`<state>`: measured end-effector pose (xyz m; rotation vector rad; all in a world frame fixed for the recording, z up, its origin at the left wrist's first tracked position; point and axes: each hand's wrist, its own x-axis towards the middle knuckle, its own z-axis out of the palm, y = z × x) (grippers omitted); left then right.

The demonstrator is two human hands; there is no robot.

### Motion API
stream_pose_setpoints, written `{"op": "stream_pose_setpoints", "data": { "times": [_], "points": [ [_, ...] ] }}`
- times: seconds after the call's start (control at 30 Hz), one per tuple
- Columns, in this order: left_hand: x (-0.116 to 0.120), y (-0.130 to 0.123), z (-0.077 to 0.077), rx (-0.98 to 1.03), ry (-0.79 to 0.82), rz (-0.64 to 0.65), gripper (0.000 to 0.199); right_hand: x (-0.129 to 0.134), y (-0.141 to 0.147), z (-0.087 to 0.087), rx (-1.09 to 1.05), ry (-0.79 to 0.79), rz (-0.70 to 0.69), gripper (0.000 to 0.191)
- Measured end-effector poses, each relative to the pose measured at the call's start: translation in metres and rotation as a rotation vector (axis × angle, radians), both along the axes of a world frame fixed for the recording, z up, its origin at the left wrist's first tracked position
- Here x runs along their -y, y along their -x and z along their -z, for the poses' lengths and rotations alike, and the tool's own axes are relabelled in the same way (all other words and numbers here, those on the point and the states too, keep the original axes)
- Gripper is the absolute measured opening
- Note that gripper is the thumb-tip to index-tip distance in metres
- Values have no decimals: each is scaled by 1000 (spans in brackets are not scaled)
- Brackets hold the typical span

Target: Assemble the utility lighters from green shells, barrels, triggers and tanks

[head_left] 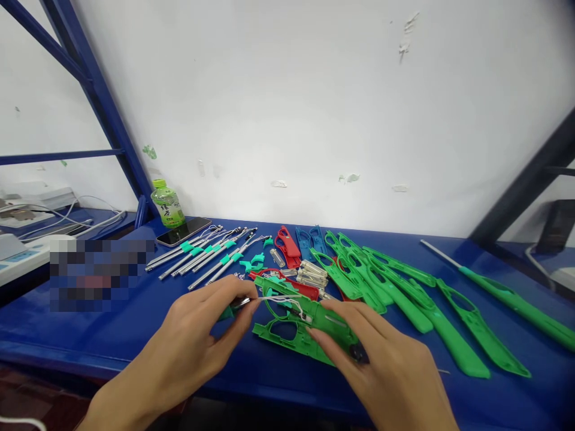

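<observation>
The left hand pinches a thin metal piece between thumb and forefinger; the right hand rests thumb and forefinger, slightly parted, on the open green shell, though whether they grip it cannot be told; the shell lies between the hands at the table, with pale wires over its hollow inner face; beyond are red casings, metal rods and a bottle.

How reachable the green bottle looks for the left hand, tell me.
Probably yes: only low-lying silver rods and a phone seem between the left hand and the green bottle, though that hand holds a slim tool.
</observation>
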<state>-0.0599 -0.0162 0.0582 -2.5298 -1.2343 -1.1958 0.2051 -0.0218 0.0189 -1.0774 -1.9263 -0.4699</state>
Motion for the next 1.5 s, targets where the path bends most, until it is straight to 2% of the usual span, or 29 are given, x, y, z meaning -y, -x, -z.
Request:
{"op": "stream_pose_setpoints", "data": {
  "times": [0.2,0.3,0.37,0.5,0.63,0.77,0.9,1.0,1.13,1.27,1.5],
  "points": [
    [-1,-6,-2,33,-87,-17,14,3,0,1,-40,11,10,42],
    [0,-8,-5,42,-132,-52,14,3,-6,5,-16,-28,92,32],
    [0,-7,-8,56,-168,-109,13,3,-13,5,-16,-73,172,27],
    [-10,4,-16,153,-194,-295,5,1,-27,-1,-60,-114,296,35],
    [-39,25,-26,230,-75,-513,18,2,-39,-8,-76,-85,334,43],
    [-78,50,-39,197,43,-613,19,4,-49,-11,-93,-56,361,45],
    [-116,70,-46,118,262,-649,22,5,-55,-11,-135,-74,381,49],
    [-140,74,-39,39,458,-612,35,6,-59,-9,-175,-52,408,49],
    [-159,71,-17,-34,603,-598,40,7,-62,-6,-195,-21,430,54],
    [-166,72,-3,-86,645,-630,41,7,-63,-4,-191,-11,420,59],
    [-168,79,0,-226,635,-609,39,6,-67,-2,-134,-41,372,47]
  ]
}}
